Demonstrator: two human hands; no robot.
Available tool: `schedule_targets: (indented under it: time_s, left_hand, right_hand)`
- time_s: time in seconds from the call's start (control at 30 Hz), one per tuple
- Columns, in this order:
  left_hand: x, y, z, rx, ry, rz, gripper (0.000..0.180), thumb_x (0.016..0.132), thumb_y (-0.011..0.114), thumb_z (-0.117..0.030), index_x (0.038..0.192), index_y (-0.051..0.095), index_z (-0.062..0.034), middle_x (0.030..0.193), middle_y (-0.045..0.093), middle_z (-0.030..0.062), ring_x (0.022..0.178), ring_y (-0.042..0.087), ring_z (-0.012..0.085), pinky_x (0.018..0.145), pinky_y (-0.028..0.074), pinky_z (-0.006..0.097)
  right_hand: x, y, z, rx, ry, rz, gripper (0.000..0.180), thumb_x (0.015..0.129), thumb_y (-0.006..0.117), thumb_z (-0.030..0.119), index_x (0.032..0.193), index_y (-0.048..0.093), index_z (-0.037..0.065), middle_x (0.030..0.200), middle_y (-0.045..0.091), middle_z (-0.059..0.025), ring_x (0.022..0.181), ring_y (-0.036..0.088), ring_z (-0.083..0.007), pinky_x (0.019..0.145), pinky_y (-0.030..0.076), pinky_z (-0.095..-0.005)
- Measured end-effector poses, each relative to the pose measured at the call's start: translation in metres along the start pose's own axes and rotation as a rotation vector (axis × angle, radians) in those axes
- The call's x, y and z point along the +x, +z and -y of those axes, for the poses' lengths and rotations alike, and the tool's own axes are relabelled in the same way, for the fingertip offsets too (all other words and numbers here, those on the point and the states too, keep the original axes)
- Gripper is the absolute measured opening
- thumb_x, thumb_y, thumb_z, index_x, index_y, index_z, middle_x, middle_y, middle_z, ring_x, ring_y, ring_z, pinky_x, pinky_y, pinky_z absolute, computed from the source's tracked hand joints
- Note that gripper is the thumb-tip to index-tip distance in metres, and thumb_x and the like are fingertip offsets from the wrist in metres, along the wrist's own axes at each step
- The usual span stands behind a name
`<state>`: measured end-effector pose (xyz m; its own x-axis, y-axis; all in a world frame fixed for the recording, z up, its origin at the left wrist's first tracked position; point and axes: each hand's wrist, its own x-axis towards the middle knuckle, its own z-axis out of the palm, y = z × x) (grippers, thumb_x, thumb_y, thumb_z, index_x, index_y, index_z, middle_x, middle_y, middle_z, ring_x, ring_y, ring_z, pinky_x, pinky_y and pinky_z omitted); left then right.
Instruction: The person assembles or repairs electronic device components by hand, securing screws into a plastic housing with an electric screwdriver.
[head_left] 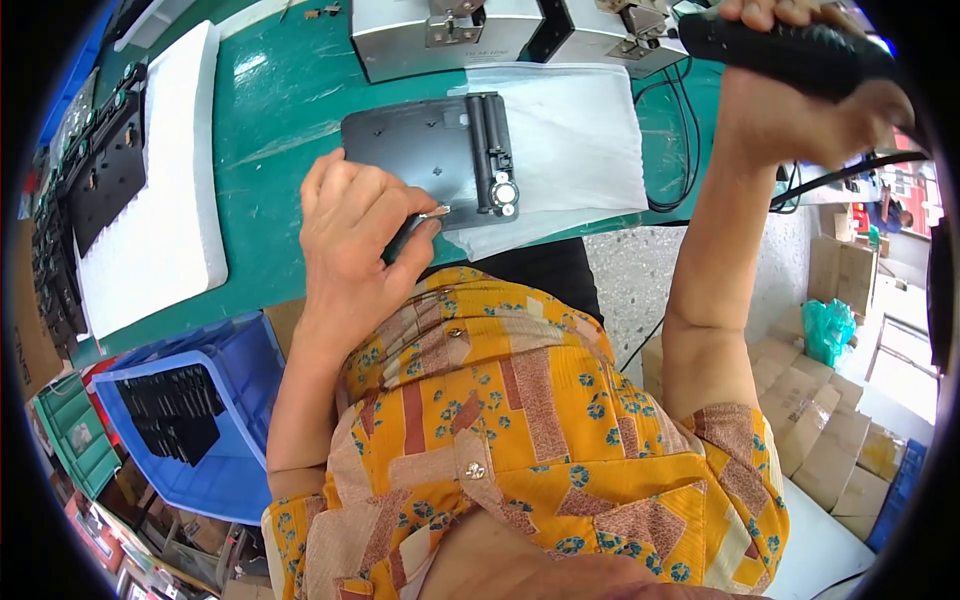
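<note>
A flat black panel (pixel 400 140) lies on the table before me, with a black rod-like bar (pixel 482 150) and a round silvery part (pixel 504 193) along its right side. My left hand (pixel 355 215) rests over the panel's near left corner. Its thumb and forefinger pinch a small shiny metal piece (pixel 436 212) at the near edge. Up at the far right, my right hand (pixel 815 125) is wrapped round a black elongated tool (pixel 785 52) that looks like an electric screwdriver. Its tip points left, apart from the panel.
A white cloth (pixel 575 140) lies under the panel's right side. Silvery metal boxes with latches (pixel 440 45) stand behind. At left, a white foam sheet (pixel 165 190) lies beside black panels (pixel 110 175). A blue bin (pixel 235 455) holds black parts. Black cables (pixel 690 150) hang at right.
</note>
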<state>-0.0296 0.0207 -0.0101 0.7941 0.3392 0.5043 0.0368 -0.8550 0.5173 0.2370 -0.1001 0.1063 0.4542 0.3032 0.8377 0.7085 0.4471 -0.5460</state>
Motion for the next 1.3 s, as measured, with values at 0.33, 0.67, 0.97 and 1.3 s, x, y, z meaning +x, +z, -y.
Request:
schedule_targets:
  time_s: [0.33, 0.67, 0.97, 1.3]
  left_hand:
    - [0.005, 0.001, -0.004, 0.01, 0.003, 0.017, 0.019, 0.07, 0.079, -0.004, 0.085, 0.068, -0.0092, 0.084, 0.059, 0.0033, 0.087, 0.058, 0.0254, 0.104, 0.042, 0.054]
    - [-0.007, -0.002, -0.004, 0.026, -0.036, 0.004, 0.019, 0.071, 0.078, -0.007, 0.086, 0.068, -0.0093, 0.086, 0.059, 0.0036, 0.088, 0.058, 0.0271, 0.103, 0.043, 0.053]
    - [0.014, 0.006, 0.023, 0.086, 0.421, -0.392, 0.032, 0.069, 0.076, -0.008, 0.099, 0.064, -0.005, 0.101, 0.058, 0.0121, 0.098, 0.054, 0.0331, 0.089, 0.042, 0.046]
    - [-0.013, -0.013, 0.0, -0.146, -0.056, -0.117, 0.041, 0.066, 0.077, -0.007, 0.103, 0.062, 0.0009, 0.108, 0.06, 0.0165, 0.107, 0.056, 0.0367, 0.095, 0.042, 0.048]
  right_hand:
    - [0.014, 0.003, -0.027, -0.043, -0.004, -0.048, 0.064, 0.098, 0.053, 0.068, 0.111, 0.058, 0.005, 0.083, 0.06, -0.006, 0.064, 0.063, -0.015, 0.06, 0.054, -0.0268]
    - [-0.003, -0.016, -0.006, 0.101, 0.088, 0.097, 0.069, 0.091, 0.054, 0.073, 0.109, 0.058, 0.006, 0.083, 0.059, -0.006, 0.068, 0.063, -0.0164, 0.065, 0.054, -0.0297]
    - [-0.077, 0.067, 0.026, 0.486, 0.316, 0.331, 0.076, 0.082, 0.056, 0.08, 0.108, 0.059, 0.008, 0.086, 0.058, -0.0058, 0.071, 0.062, -0.0174, 0.068, 0.052, -0.0325]
    - [-0.094, 0.088, 0.038, 0.614, 0.359, 0.472, 0.085, 0.071, 0.059, 0.087, 0.108, 0.059, 0.011, 0.088, 0.058, -0.0056, 0.073, 0.06, -0.0185, 0.071, 0.051, -0.0356]
